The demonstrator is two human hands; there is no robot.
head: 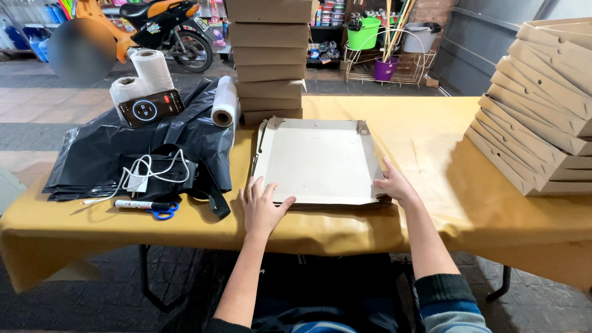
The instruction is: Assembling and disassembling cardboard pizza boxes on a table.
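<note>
Flat cardboard blank (317,161) on table (431,142), dead ahead, long axis roughly left-right. Left hand (261,208) spread flat on near-left corner; right hand (394,185) open, fingers on right edge. Both equally close. Folded brown boxes stacked behind (270,55) and far right (542,123). Black bags (98,148) left.

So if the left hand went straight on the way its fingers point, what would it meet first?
The left hand already rests on the flat cardboard sheet; beyond it, probably the stack of folded boxes.
</note>
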